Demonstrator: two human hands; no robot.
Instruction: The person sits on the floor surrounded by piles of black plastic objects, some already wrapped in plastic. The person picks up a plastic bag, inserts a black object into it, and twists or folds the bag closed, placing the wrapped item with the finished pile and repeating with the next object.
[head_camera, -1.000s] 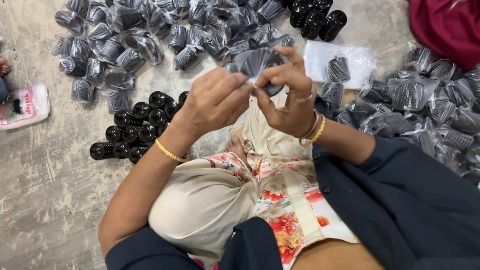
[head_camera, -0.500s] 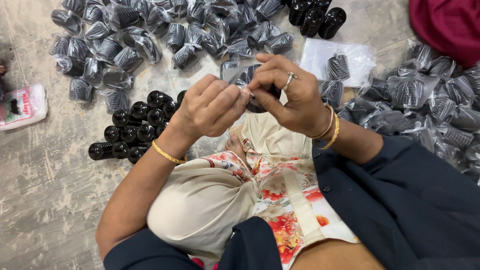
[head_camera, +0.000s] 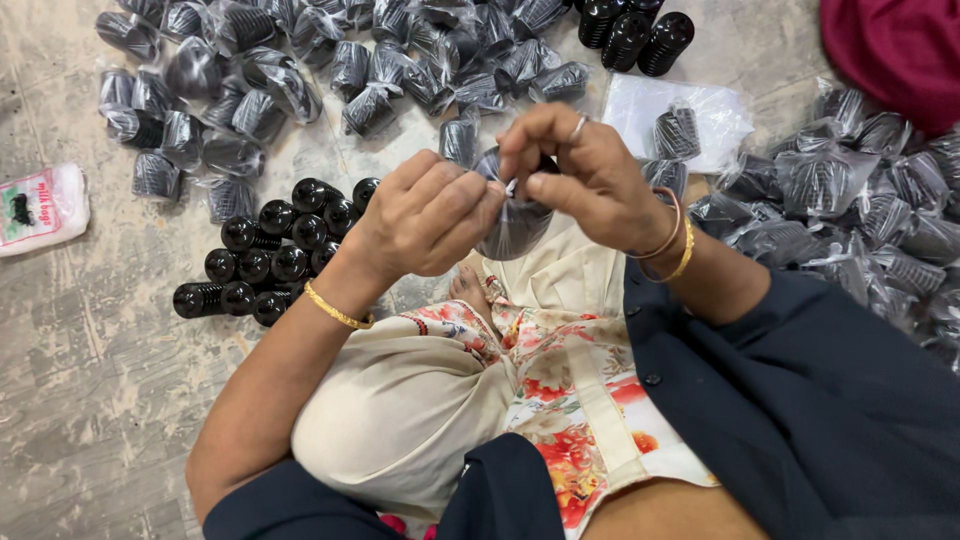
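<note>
Now both hands raised over the lap, pinched together on one bagged black part (head_camera: 515, 218). Left hand (head_camera: 432, 215) curled tight, fingertips nipping the clear plastic at the neck of the bag, just left of the pinch. Right hand (head_camera: 580, 172) arched above it, thumb and forefinger closed narrow on the same twist of plastic, a ring on one finger, bangles at the wrist. Bag hanging directly beneath the meeting fingertips, dark ribbed cylinder inside, touching both hands, clear of the floor.

Below the grip: a cream and floral garment (head_camera: 520, 380) across the knees, dark blue sleeves on both sides. Down and to the left of the grip, near the left wrist with its gold bangle (head_camera: 335, 310): a cluster of bare black ribbed cylinders (head_camera: 270, 250) lying on the concrete floor (head_camera: 80, 400). Further out beyond the fingertips: a wide spread of bagged parts (head_camera: 330, 60), already wrapped in plastic. Up and to the right of the grip: more unbagged black cylinders (head_camera: 630, 35), and a flat stack of clear plastic bags (head_camera: 650, 110) with one wrapped piece resting on it. Right of the right wrist: another heap of wrapped pieces (head_camera: 860, 190). Far left: a small white printed packet (head_camera: 40, 205), well apart from everything held.
</note>
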